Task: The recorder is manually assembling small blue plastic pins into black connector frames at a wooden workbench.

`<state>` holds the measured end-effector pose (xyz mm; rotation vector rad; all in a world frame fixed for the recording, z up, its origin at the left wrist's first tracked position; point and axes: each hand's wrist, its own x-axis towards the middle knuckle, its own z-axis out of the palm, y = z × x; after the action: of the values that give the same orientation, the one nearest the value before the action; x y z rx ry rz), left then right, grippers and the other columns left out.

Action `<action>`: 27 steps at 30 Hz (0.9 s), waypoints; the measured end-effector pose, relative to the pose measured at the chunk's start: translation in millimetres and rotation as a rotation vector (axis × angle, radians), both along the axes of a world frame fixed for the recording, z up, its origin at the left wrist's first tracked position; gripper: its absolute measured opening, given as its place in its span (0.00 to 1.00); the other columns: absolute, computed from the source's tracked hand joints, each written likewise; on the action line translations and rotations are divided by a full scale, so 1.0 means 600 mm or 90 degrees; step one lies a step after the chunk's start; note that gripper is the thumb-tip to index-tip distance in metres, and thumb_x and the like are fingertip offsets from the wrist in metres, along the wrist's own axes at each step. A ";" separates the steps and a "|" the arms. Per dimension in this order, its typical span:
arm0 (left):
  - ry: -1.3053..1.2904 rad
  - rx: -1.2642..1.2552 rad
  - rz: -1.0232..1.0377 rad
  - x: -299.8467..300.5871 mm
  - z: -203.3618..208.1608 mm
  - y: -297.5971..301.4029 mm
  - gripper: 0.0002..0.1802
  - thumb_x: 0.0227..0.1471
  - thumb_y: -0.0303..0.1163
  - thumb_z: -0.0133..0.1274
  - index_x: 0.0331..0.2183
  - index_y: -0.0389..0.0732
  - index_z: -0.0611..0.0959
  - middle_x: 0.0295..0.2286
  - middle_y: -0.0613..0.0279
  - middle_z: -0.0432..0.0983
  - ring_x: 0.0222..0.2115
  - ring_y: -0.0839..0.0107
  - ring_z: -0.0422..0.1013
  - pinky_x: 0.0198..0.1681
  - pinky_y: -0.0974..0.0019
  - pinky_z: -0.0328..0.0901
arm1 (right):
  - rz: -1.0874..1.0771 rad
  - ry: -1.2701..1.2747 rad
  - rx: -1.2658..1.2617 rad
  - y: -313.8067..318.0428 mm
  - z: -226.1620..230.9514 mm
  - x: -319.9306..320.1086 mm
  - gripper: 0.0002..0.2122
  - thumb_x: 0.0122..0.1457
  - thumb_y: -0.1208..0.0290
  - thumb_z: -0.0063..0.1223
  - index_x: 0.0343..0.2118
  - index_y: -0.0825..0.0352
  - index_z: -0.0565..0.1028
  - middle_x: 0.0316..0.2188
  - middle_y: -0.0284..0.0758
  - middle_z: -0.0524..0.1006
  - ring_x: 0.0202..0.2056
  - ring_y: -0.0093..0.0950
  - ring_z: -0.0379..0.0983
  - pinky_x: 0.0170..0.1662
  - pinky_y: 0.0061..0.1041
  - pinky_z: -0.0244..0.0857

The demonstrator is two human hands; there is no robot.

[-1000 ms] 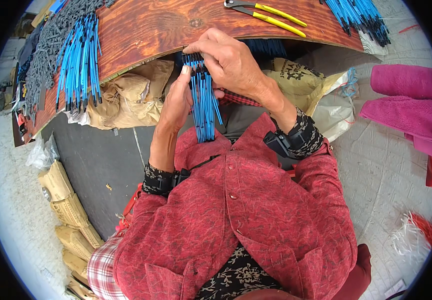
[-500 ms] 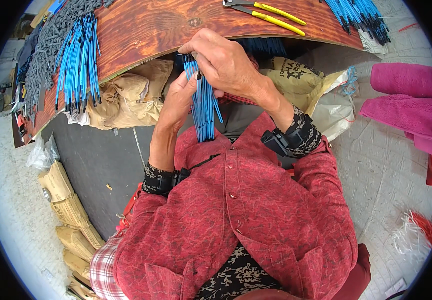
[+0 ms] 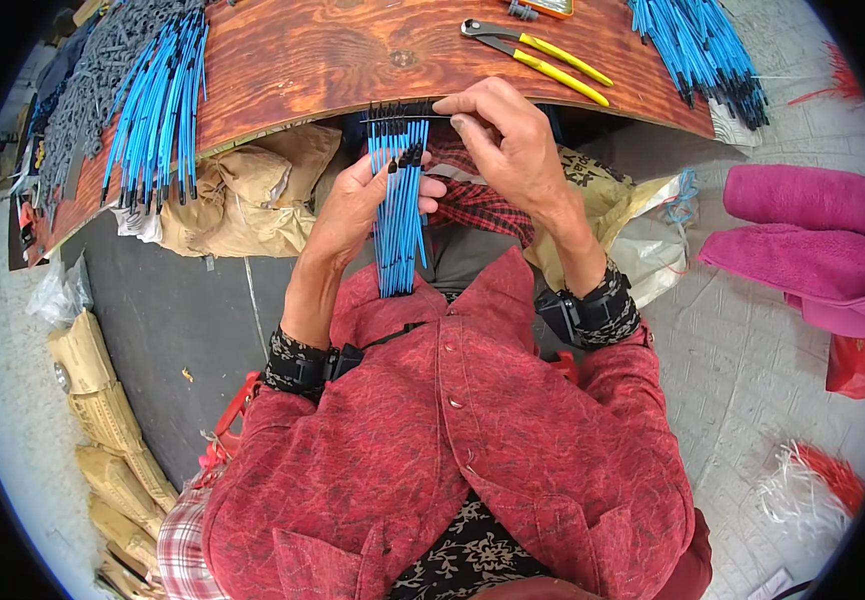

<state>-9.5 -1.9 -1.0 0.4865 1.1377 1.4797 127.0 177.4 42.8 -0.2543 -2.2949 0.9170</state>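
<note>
My left hand (image 3: 350, 208) is wrapped round a bundle of thin blue sticks (image 3: 398, 235) with black ends, held upright in front of my lap. Its thumb lies across the near side, and fingertips show past the right side. A thin dark strand (image 3: 414, 119) crosses the bundle just below the black tips. My right hand (image 3: 520, 150), to the right of the tips, pinches the strand's right end between thumb and forefinger. What the strand is made of is too fine to tell.
Ahead is a reddish wooden table (image 3: 302, 60) with yellow-handled pliers (image 3: 552, 65). More blue sticks lie at its left (image 3: 162, 110) and right (image 3: 697, 55), beside grey plastic pieces (image 3: 102, 95). Brown paper sacks (image 3: 262, 190) sit below; pink towels (image 3: 802, 235) are at the right.
My right hand has moved right, off the top of the bundle, drawing the thin strand out sideways. The black tips now show. My left hand still grips the bundle.
</note>
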 end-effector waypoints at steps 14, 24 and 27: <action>0.043 0.029 -0.020 0.012 0.006 -0.030 0.19 0.63 0.31 0.53 0.53 0.35 0.75 0.39 0.48 0.83 0.37 0.63 0.81 0.40 0.63 0.77 | 0.045 0.057 -0.291 -0.033 -0.020 -0.006 0.19 0.62 0.66 0.59 0.53 0.67 0.74 0.42 0.35 0.75 0.42 0.26 0.75 0.44 0.27 0.71; 0.095 0.097 -0.009 0.044 0.019 -0.094 0.18 0.58 0.25 0.57 0.49 0.34 0.76 0.40 0.41 0.82 0.38 0.54 0.81 0.42 0.56 0.77 | 0.557 -0.145 -0.907 -0.135 -0.155 -0.011 0.30 0.63 0.29 0.23 0.28 0.53 0.64 0.20 0.18 0.58 0.25 0.13 0.56 0.32 0.15 0.55; 0.109 0.129 0.032 0.056 0.033 -0.121 0.17 0.58 0.25 0.57 0.49 0.33 0.76 0.40 0.39 0.81 0.36 0.53 0.81 0.41 0.56 0.77 | 0.634 -0.147 -0.922 -0.168 -0.159 -0.003 0.29 0.63 0.29 0.22 0.23 0.51 0.61 0.21 0.17 0.56 0.26 0.13 0.52 0.34 0.15 0.53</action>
<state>23.9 -74.4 18.6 0.7404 1.1442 1.6307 125.1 76.8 -52.8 0.2666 -1.3624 3.0341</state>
